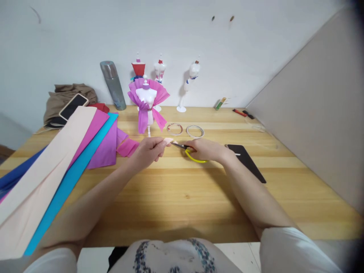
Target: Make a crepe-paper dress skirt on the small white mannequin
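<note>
My left hand (pixel 150 150) pinches a small pale pink piece of crepe paper (pixel 168 140) above the middle of the table. From the right, my right hand (pixel 205 149) grips a pair of scissors (pixel 196 157) with yellow handles. The scissor blades point left at the pale paper, and a small pale bit lies by their tips. Just behind my hands stands a white mini dress form (pixel 146 97) draped in purple and pink crepe paper. Left of my left hand lie scraps of pink paper (pixel 127 147) and a purple sheet (pixel 105 149).
Long pale pink (pixel 54 159) and blue (pixel 74 182) crepe strips cover the left side. A thermos (pixel 113 85), a phone (pixel 74 106) and more dress forms (pixel 187 83) stand or lie behind. Two tape rolls (pixel 195 131) lie mid-table; a black flat board (pixel 247 161) lies right.
</note>
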`<move>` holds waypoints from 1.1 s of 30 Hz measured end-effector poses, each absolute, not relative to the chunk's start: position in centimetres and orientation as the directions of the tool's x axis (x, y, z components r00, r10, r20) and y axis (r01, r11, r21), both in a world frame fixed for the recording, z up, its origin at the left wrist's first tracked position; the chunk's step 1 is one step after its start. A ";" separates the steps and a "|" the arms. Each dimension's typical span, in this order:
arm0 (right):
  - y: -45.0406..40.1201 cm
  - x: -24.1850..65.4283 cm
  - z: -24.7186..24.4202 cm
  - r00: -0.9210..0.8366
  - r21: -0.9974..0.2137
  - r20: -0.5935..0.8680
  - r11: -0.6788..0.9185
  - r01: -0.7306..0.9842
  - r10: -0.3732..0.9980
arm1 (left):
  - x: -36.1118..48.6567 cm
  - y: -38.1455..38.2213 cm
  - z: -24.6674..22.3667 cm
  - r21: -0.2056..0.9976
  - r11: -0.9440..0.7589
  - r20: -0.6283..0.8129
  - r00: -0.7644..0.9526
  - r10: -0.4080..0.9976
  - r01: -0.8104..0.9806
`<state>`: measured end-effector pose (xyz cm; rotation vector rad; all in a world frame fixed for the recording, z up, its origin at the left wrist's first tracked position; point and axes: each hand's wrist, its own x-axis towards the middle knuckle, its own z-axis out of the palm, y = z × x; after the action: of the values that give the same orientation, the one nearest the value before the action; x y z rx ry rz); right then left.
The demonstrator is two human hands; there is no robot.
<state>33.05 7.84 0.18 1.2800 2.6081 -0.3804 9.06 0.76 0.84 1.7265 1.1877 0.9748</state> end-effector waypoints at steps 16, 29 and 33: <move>4.7 30.6 2.4 -0.676 -0.716 0.100 0.524 0.461 0.731 | 9.3 -0.7 1.4 0.611 -0.506 0.484 0.218 0.847 0.609; 5.3 26.3 3.9 -0.546 -0.935 0.313 0.353 -0.035 0.777 | 9.2 -0.4 1.9 0.652 -0.460 0.477 0.146 0.867 0.602; 6.5 26.6 4.8 -0.539 -0.919 0.330 0.394 0.004 0.775 | 9.1 -0.1 2.0 0.888 -0.321 0.285 0.155 0.946 0.330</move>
<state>26.56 6.52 4.84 1.1487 3.1694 -2.0858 9.05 -0.09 2.03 1.7613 1.2226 1.1651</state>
